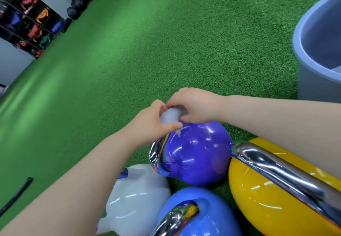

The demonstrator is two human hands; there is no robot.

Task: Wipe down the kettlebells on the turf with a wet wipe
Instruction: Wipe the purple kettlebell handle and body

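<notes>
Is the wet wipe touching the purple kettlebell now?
Cannot tell. In the head view both hands hold the wet wipe above the purple kettlebell; its hanging tip overlaps the ball, but no contact shows plainly.

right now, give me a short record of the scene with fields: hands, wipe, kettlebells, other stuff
hands: left hand and right hand both pinch the wet wipe
wipe: white wet wipe, bunched between the hands, above the purple kettlebell
kettlebells: purple kettlebell, white kettlebell, light blue kettlebell, yellow kettlebell, clustered on the green turf
handles: chrome
other: grey-blue bucket at right
</notes>
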